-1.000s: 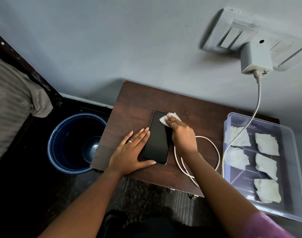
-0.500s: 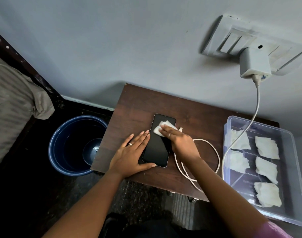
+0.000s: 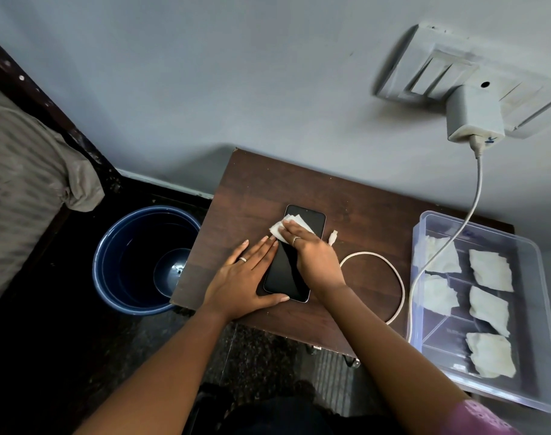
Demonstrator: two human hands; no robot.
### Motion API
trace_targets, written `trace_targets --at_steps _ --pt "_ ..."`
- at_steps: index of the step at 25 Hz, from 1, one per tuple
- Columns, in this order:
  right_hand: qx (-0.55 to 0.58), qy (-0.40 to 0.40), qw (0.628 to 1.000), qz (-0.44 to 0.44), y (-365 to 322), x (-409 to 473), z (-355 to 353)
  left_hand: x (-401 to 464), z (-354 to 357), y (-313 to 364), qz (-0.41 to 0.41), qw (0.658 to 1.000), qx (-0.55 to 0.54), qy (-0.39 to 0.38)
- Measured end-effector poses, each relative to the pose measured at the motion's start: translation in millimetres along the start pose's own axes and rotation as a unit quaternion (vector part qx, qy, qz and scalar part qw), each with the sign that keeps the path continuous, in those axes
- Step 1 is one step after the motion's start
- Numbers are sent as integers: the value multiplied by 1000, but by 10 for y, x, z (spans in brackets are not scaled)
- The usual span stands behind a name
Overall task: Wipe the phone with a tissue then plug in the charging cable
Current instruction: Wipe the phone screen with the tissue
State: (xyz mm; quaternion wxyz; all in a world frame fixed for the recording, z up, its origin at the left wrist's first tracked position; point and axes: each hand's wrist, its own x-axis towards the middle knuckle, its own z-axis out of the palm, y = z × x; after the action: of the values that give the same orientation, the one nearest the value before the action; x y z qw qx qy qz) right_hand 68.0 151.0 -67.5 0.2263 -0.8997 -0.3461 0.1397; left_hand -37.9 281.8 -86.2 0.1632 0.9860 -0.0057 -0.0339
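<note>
one blue bucket (image 3: 145,259) stands on the floor just left of the dark wooden table (image 3: 252,189). left hand (image 3: 246,281) lies flat, fingers spread, bracing the phone (image 3: 291,268) mid-table. right hand (image 3: 311,259) presses a tissue (image 3: 278,229) on its screen. white charging cable (image 3: 396,277) loops beside it, plug free. five folded tissues (image 3: 490,270) fill the clear tray (image 3: 547,309). no writing is readable.

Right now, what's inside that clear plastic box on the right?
The clear box holds five folded white tissues in divided compartments. The white charging cable drapes across its left side, covering part of two tissues. Whether anything lies under the tissues cannot be seen.
</note>
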Motion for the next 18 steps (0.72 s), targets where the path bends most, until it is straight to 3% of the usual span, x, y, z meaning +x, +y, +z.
trace_targets --at_steps 5,9,13,18 --pt "-10 -41 998 -44 135 -186 -102 -10 -4 15 -1 1000 -5 10" --pt "-53 3 998 -17 203 -508 -176 -7 17 5 -2 1000 6 15" --pt "-79 14 993 -88 33 -573 -108 -6 43 -13 2 1000 10 9" --pt "-49 -55 993 -90 -24 -399 16 2 70 -23 -2 1000 -6 13"
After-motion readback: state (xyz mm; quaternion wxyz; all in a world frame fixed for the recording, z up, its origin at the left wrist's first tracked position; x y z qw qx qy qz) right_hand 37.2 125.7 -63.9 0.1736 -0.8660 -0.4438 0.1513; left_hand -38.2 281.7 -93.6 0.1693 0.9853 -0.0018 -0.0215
